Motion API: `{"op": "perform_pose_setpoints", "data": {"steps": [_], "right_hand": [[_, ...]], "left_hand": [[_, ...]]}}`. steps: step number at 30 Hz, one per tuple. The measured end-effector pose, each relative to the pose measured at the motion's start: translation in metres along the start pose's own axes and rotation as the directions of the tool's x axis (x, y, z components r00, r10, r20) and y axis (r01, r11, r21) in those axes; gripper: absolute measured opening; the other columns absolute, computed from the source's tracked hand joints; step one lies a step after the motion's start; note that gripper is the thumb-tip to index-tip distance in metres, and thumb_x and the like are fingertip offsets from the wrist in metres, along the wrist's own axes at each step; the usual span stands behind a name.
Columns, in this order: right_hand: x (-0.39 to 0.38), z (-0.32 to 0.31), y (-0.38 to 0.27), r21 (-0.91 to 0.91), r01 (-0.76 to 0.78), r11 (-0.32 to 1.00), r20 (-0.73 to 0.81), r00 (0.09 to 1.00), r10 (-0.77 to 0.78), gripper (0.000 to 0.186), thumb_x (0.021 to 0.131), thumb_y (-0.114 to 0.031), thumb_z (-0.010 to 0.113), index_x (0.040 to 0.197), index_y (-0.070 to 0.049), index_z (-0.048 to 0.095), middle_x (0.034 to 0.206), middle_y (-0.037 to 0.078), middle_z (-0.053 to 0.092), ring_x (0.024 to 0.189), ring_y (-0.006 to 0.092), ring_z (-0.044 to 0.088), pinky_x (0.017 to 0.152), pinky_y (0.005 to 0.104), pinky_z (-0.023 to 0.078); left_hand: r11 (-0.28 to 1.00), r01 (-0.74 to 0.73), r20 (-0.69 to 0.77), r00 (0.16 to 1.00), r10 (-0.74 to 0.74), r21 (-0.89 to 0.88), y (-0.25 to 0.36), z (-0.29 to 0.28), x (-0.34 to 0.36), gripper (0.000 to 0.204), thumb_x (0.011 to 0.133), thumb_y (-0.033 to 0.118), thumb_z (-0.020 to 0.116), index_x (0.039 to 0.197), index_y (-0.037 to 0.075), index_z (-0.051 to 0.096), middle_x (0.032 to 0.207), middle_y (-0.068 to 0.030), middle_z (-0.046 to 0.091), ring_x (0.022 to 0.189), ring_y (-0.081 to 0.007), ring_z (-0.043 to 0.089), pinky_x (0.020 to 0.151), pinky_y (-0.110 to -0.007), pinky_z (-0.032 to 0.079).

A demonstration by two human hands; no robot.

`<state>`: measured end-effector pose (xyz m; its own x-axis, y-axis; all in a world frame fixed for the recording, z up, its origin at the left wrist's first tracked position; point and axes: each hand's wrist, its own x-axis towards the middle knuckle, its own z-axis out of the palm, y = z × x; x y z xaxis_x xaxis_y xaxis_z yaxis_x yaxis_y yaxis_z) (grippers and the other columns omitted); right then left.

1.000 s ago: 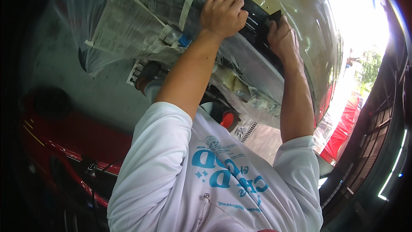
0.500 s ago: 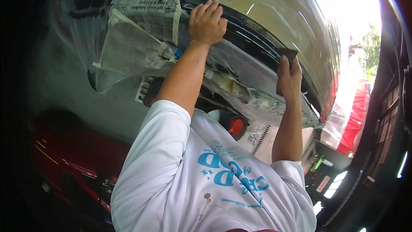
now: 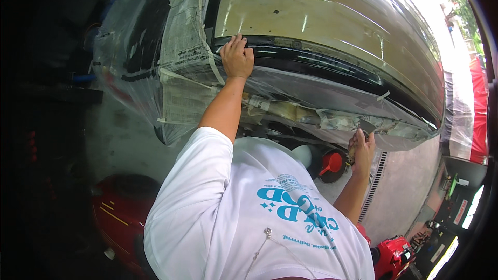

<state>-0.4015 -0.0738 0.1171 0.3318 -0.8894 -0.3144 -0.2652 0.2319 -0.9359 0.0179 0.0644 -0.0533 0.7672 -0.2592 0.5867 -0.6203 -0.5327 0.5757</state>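
Observation:
My left hand [image 3: 237,58] rests on the black trim [image 3: 295,54] along the edge of a car roof, its fingers laid over onto the olive-gold panel [image 3: 290,13]. Lower and to the right, my right hand [image 3: 361,151] is closed round the handle of a putty knife [image 3: 367,126]. The knife's blade points up and stands apart from the trim, in front of the covered car side. Newspaper masking [image 3: 188,33] and clear plastic sheeting [image 3: 132,80] cover the parts beside my left hand and below the trim.
A red dipper [image 3: 332,163] in a dark round container sits low by my body. Behind me on the left is a dark red car [image 3: 124,218]. A floor drain grate [image 3: 374,189] runs at the right, with a red machine [image 3: 394,254] farther back.
My right hand has pulled the putty knife down and away from the roof trim. My left hand stays on the roof edge, while the whole view has shifted.

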Motion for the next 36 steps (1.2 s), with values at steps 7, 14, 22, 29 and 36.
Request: {"op": "perform_pose_setpoints", "data": {"steps": [7, 14, 22, 29, 36], "right_hand": [[0.002, 0.021, 0.016, 0.021, 0.087, 0.996, 0.058, 0.994, -0.088, 0.019, 0.103, -0.015, 0.061, 0.120, -0.008, 0.059, 0.090, 0.003, 0.063, 0.072, 0.0109, 0.058, 0.064, 0.0263, 0.050], [0.029, 0.074, -0.012, 0.224, 0.134, 0.965, 0.153, 0.973, -0.170, 0.026, 0.109, -0.025, 0.060, 0.126, -0.006, 0.059, 0.087, 0.005, 0.065, 0.067, 0.0113, 0.060, 0.059, 0.0249, 0.048], [0.027, 0.114, -0.018, 0.082, -0.001, 0.997, 0.351, 0.936, -0.028, 0.027, 0.110, -0.027, 0.059, 0.128, -0.007, 0.055, 0.086, 0.004, 0.062, 0.063, 0.0113, 0.059, 0.054, 0.0245, 0.049], [0.035, 0.138, -0.011, -0.029, 0.173, 0.984, 0.301, 0.941, -0.157, 0.038, 0.108, -0.025, 0.061, 0.140, -0.006, 0.054, 0.091, 0.004, 0.064, 0.069, 0.0099, 0.059, 0.060, 0.0249, 0.049], [0.107, 0.227, -0.067, -0.489, 0.696, 0.525, 0.532, 0.715, -0.454, 0.037, 0.103, -0.031, 0.066, 0.125, -0.002, 0.070, 0.092, 0.019, 0.074, 0.079, 0.0283, 0.071, 0.074, 0.0390, 0.055]], "left_hand": [[0.998, 0.055, 0.115, 0.992, -0.051, -0.032, 0.000, -0.012, 0.011, 0.037, 0.090, 0.020, 0.059, 0.120, 0.004, 0.074, 0.135, -0.0142, 0.070, 0.133, -0.0329, 0.059, 0.114, -0.049, 0.040], [0.992, -0.123, 0.117, 0.986, 0.120, 0.025, 0.002, -0.021, 0.017, 0.035, 0.088, 0.022, 0.065, 0.119, 0.006, 0.073, 0.127, -0.0103, 0.066, 0.129, -0.0310, 0.055, 0.110, -0.050, 0.039], [0.984, -0.174, 0.230, 0.956, 0.179, -0.042, 0.055, -0.008, 0.021, 0.040, 0.086, 0.030, 0.070, 0.120, 0.009, 0.068, 0.125, -0.0107, 0.061, 0.125, -0.0298, 0.052, 0.109, -0.054, 0.034], [0.988, -0.153, 0.261, 0.954, 0.150, -0.006, 0.053, -0.008, 0.021, 0.040, 0.088, 0.032, 0.068, 0.122, 0.010, 0.066, 0.125, -0.0100, 0.059, 0.123, -0.0295, 0.052, 0.107, -0.059, 0.031], [0.999, 0.033, 0.057, 0.998, -0.031, -0.031, 0.007, -0.012, 0.035, 0.030, 0.089, 0.021, 0.062, 0.117, 0.009, 0.065, 0.115, -0.0097, 0.063, 0.114, -0.0328, 0.057, 0.101, -0.051, 0.040]]}}
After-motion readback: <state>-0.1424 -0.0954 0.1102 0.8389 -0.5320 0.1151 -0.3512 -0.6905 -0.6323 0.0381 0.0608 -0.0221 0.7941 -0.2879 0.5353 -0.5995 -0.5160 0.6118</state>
